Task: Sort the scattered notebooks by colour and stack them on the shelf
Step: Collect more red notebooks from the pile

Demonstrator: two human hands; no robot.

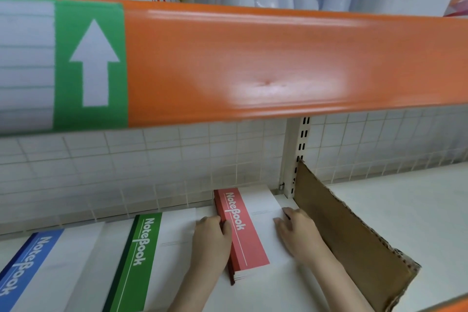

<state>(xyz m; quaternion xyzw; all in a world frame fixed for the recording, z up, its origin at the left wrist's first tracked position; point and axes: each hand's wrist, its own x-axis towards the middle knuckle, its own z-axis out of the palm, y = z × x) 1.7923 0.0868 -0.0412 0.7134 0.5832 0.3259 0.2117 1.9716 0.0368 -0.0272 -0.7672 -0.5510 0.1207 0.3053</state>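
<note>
red stack: red notebooks [249, 230], several deep, lying flat on the shelf [395, 213] betw. both hands; spine side faces the left hand, white cover side under the right hand.
left hand: left hand [211, 238] clamps the spine edge, thumb on top of the red band, fingers curled down the side. Judged: squaring the pile's edges.
right hand: right hand [297, 232] lies flat on the cover, fingers relaxed, grasping nothing. Judged: pressing down so the pile doesn't slide while the other side is nudged.
divider: cardboard divider [354, 243] stands just beyond the right hand; prob. marks the end of the bay, so red goes hard up to it.
green stack: green notebooks [141, 256] just outboard of the left hand, flat, apart from red.
blue stack: blue notebooks [33, 268] further out past green.
progress: three colours each in own pile; judged near done, only alignment left.
risk: top copies could fan if push is uneven.
</note>
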